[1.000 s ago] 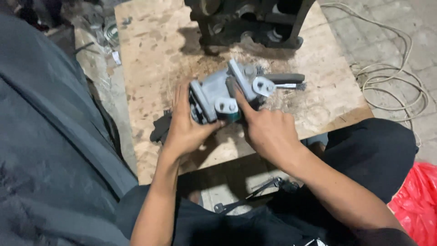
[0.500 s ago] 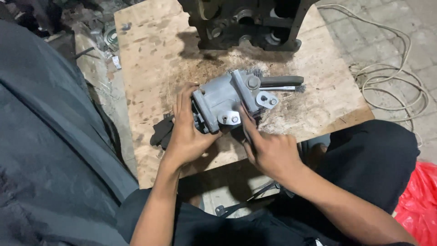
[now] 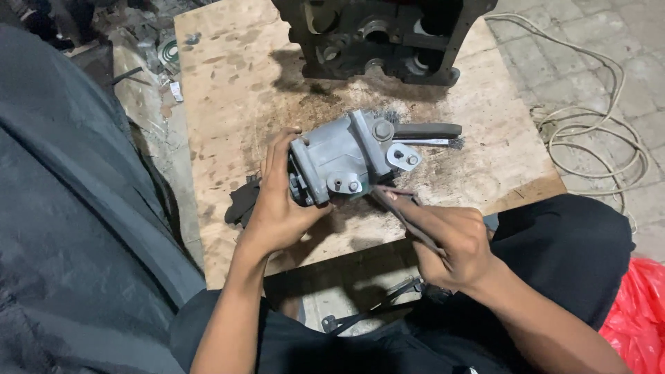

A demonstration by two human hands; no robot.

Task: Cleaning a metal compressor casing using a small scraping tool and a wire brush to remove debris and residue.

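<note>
Head view, looking down on a worn plywood board (image 3: 228, 90) laid as a work surface, stained and dusty.

Left hand (image 3: 280, 201) closed around the left end of a grey cast-metal housing (image 3: 343, 158), fingers curled over its top edge, thumb under the near side. Housing resting near the middle of the board, tilted a little, with a round plug on top and a small lug with a hole on its right side.

Right hand (image 3: 450, 239) closed on a thin dark tool (image 3: 402, 211), held like a pen; kind of tool not clear. Tip of the tool touching the near right corner of the housing, just under the lug.

Just right of the housing, a wire brush with dark handle (image 3: 426, 131) lying flat on the board, its bristles partly hidden behind the housing. At the far edge of the board, a large dark engine block (image 3: 381, 34) with round bores. Under the left hand, a black rag or glove (image 3: 241, 202), partly covered.

Right of the board, a pale cable (image 3: 589, 131) in loose loops on the paved floor. Red plastic bag (image 3: 641, 318) at the near right corner. Big dark grey cloth (image 3: 62, 221) filling the left side. Small metal scraps (image 3: 163, 55) at far left.
</note>
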